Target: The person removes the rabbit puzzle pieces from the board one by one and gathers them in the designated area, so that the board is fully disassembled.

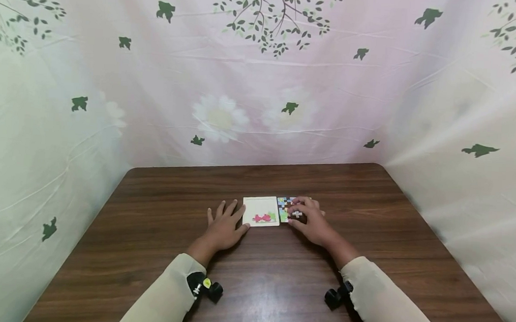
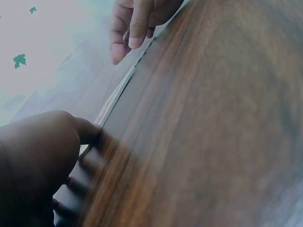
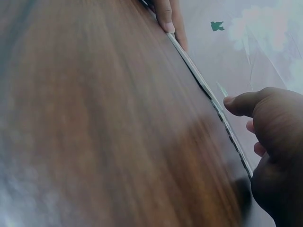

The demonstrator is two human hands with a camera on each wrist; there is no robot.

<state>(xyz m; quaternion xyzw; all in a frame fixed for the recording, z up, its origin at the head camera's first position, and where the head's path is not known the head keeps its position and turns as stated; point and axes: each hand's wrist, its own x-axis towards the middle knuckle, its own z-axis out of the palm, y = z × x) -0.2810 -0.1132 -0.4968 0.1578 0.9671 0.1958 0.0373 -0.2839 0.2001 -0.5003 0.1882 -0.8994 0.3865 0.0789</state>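
A white puzzle tray [image 1: 255, 204] lies flat on the table, with pink and green puzzle pieces [image 1: 264, 217] fitted along its lower right. My left hand [image 1: 223, 233] rests at the tray's left side with fingers spread, its thumb at the near left corner. Against the tray's right edge lie loose jigsaw pieces [image 1: 283, 215] in blue, green and yellow, partly hidden by my right hand [image 1: 315, 224]. That hand is bent over them; in the right wrist view a thin puzzle piece [image 3: 221, 90] stands tilted at the thumb tip, seemingly pinched, though the index fingertip is hidden there.
The dark wooden table [image 1: 260, 269] extends around the tray on all sides. A pale curtain [image 1: 254, 82] with leaf and flower prints hangs behind the table and along both sides. Each sleeve cuff carries a small black camera [image 1: 333, 298].
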